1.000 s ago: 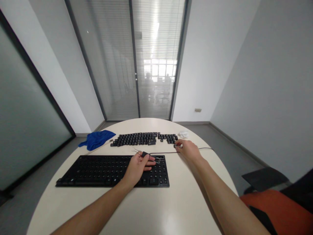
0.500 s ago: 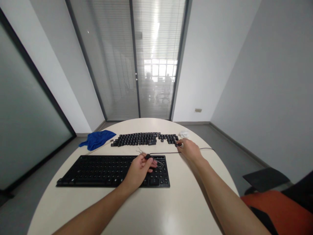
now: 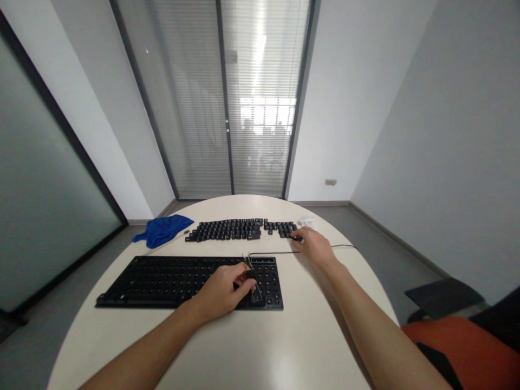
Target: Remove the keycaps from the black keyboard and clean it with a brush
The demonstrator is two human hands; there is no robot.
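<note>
"What's the biggest thing in front of us?"

"A round cream table [image 3: 284, 346]. Across its left and middle lies a black keyboard [image 3: 162, 279], its long side facing us."

"And beyond it?"

"Loose black keycaps [image 3: 229, 229] in rows on the far side, with a blue cloth [image 3: 164, 231] to their left."

"And closer in?"

"The left hand [image 3: 221, 287] is over the keyboard's right part, thumb and fingers closed around a wire tool [image 3: 251, 274], its near prongs over a large key [image 3: 257, 301]. The right hand [image 3: 314, 246] is at the right end of the keycap rows, fingertips nearly together."

"Holding anything?"

"They meet a small black keycap [image 3: 296, 238]; whether it is pinched or only touched, I can't tell from here"
</note>
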